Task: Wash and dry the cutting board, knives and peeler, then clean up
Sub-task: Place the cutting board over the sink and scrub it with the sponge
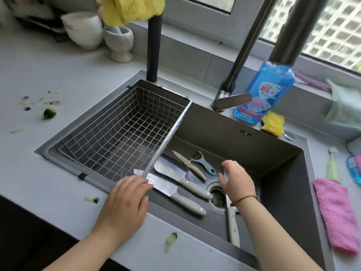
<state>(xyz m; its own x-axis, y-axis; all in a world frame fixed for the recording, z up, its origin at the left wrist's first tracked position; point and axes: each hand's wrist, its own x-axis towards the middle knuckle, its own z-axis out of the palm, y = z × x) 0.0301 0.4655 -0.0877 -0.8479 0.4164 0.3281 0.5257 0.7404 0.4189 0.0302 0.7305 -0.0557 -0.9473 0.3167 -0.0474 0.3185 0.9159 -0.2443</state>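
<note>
Littering the grey counter [39, 173] at far left, several cucumber scraps [49, 113] lie in front of stacked white bowls [82, 29] and one stone mortar [119, 43], with a yellow cloth [134, 8] hanging above. A wire basket [121, 122] fills the left side of the dark sink [254, 153]. The left hand [125, 200] rests palm down on the basket's near corner, fingers relaxed and gripping nothing. The basket's rim partly covers the blades of two large knives [187, 203] on the sink floor. Beside them lie one small knife [188, 165] and one blue peeler [205, 163], just left of the drain [217, 196]. The right hand [236, 180] hovers over the drain, fingers spread and loosely curved, empty. Its forearm hides the blade of a fourth white handle [233, 225] against the sink's near wall. Behind stand one tap [232, 100], one blue soap bottle [263, 90] and one yellow sponge [273, 123]. One pink cloth [336, 216] lies at far right.
</note>
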